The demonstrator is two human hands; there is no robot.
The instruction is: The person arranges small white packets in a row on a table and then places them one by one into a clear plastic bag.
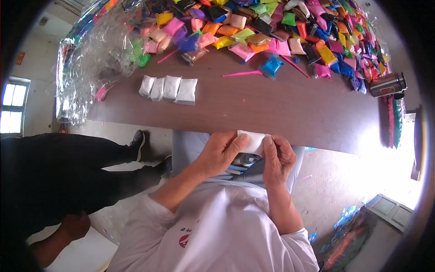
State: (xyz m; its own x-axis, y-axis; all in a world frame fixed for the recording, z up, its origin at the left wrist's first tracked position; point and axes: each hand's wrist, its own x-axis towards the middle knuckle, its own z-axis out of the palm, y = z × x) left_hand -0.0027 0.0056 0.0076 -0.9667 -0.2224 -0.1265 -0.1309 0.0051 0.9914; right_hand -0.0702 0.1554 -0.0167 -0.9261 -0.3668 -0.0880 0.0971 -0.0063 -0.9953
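Observation:
A small white packet [254,142] is held between both hands at the table's front edge, above the lap. My left hand [225,152] pinches its left end with the thumb on top. Its right end is in the grip of my right hand [279,156], thumb upright and fingers curled. Beyond the hands, on the brown table [272,109], several white packets [171,88] lie side by side in a row at the left.
Many coloured packets [235,34] are heaped along the table's far side. Clear plastic wrap [90,63] hangs over the left end. Pink sticks [242,74] and a blue packet [272,66] lie mid-table. A metal cup [387,85] is at right. Another person in dark trousers [68,174] stands at left.

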